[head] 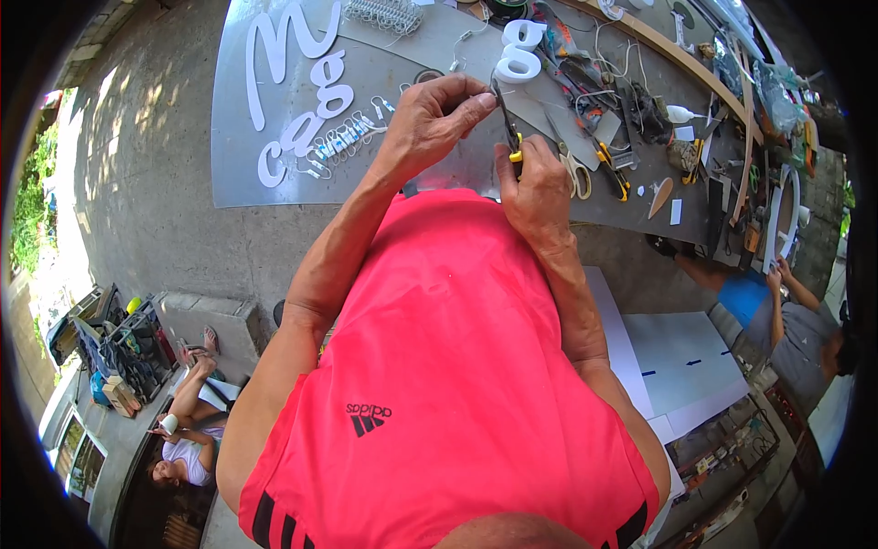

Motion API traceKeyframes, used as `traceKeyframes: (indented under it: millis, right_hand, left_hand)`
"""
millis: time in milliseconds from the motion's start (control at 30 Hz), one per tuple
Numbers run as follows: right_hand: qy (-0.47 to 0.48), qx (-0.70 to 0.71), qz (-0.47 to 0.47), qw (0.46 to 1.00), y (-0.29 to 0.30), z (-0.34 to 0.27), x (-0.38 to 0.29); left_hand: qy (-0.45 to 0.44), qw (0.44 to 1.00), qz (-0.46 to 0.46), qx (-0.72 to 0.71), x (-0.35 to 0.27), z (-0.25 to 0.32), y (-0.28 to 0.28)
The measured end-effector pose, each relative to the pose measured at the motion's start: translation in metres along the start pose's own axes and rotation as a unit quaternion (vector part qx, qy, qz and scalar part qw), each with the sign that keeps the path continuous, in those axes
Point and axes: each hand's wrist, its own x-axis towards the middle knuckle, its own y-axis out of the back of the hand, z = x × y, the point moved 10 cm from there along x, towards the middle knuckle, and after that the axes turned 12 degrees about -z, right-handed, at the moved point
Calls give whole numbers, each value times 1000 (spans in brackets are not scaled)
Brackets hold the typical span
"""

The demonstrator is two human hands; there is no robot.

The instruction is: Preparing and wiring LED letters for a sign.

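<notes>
My right hand (538,185) grips a pair of pliers (509,127) with yellow and black handles, its dark jaws pointing away from me. The thumb and forefinger of my left hand (435,113) pinch together beside the jaw tips; whatever may be between them is too small to make out. Just beyond the jaws lies a thick white letter g (523,51). Left of my left hand, a string of white LED modules (346,141) rests on the metal sheet (236,165), near a flat white letter M (274,62) and smaller letters (333,86).
Scissors (576,175) and other yellow-black pliers (612,171) lie right of my right hand. Beyond are a tangle of cables and tools (583,89) and a long wooden strip (686,62). One person (789,322) works at the right; another (188,453) sits at lower left.
</notes>
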Motion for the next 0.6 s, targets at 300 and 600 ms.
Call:
traceKeyframes:
  millis: [300,600]
  right_hand:
    - [-109,497,-75,858,-40,15,-2]
    - [-178,676,0,715,-34,32,0]
  left_hand:
    - [-14,954,-36,-296,7,4,-13]
    - [-49,942,-29,-330,-11,8,-6]
